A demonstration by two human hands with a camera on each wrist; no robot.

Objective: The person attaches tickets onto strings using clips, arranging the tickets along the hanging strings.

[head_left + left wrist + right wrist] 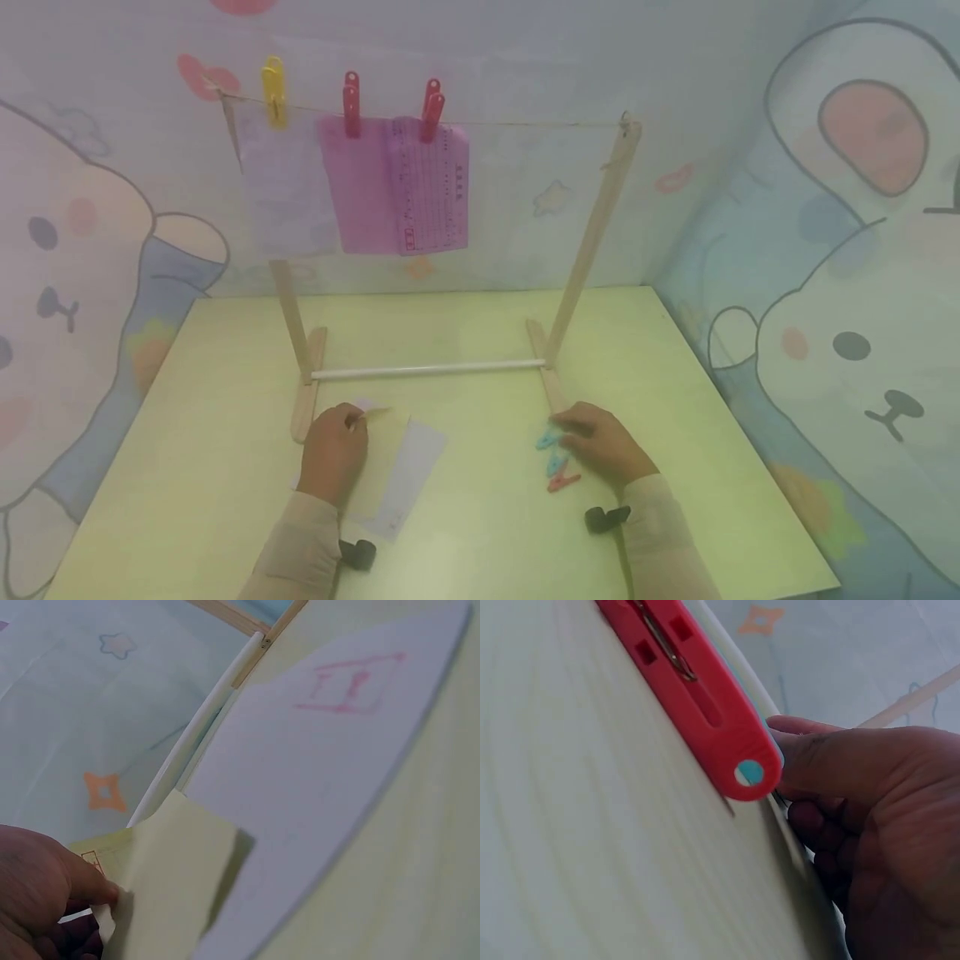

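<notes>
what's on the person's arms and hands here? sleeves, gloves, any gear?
Both hands are bare, no gloves or rings visible: left hand, right hand. Each forearm wears a long, plain beige sleeve: left sleeve, right sleeve. A small black device sits at each wrist: left wrist camera, right wrist camera. No cables or markings show.

Pink sheet (pixel 393 187) pegged on wooden rack (pixel 592 242)

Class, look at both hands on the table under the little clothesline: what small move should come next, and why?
Probably the right hand should close on a blue peg and lift it. The left hand already pinches the yellow sheet at its corner, the string has free room right of the pink sheet, and the right fingers rest at the loose pegs.
</notes>
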